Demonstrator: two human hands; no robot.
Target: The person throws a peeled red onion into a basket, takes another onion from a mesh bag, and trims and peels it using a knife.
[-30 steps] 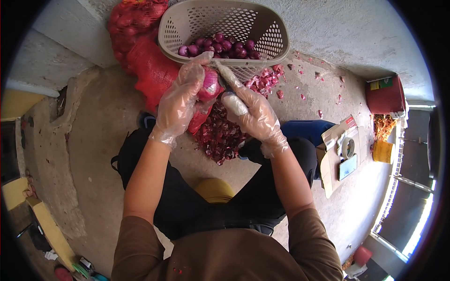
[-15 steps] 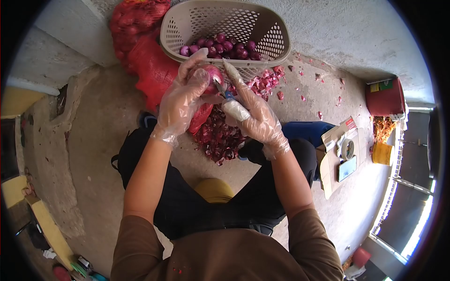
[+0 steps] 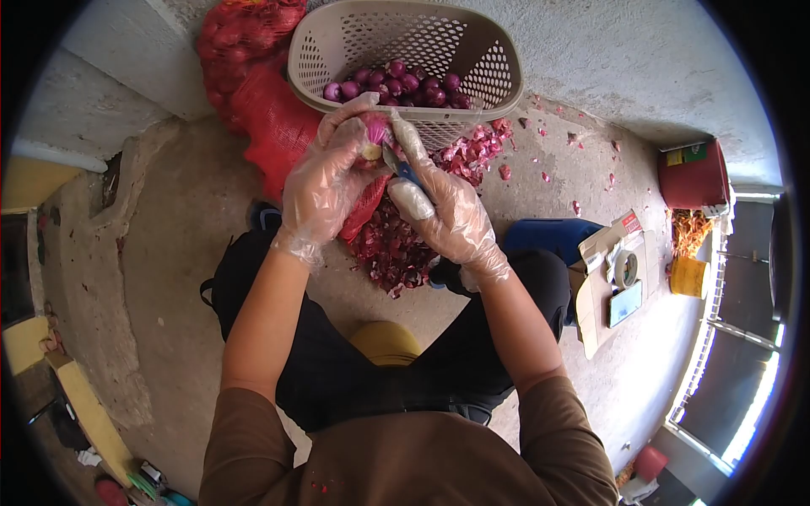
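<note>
My left hand (image 3: 322,181), in a clear plastic glove, is closed around a red onion (image 3: 377,131) whose pale root end faces me. In my gloved right hand (image 3: 447,202) is a small knife (image 3: 400,165) with a blue handle. Its blade lies against or very close to the onion. White wrapping covers the right thumb and index finger. Just beyond both hands stands a beige perforated basket (image 3: 405,105) with several peeled purple onions (image 3: 409,83) inside. Below the hands, dark red onion skins (image 3: 392,249) are heaped on the floor.
A red mesh sack (image 3: 245,59) of onions leans left of the basket. To my right are a blue container (image 3: 548,236) and a cardboard piece (image 3: 595,312) bearing a tape roll (image 3: 625,268) and a phone (image 3: 625,306). A red bucket (image 3: 693,177) stands by the wall.
The onion has turned in my left hand, so its pale end and brighter purple side now show. My right hand has shifted slightly left with the knife.
</note>
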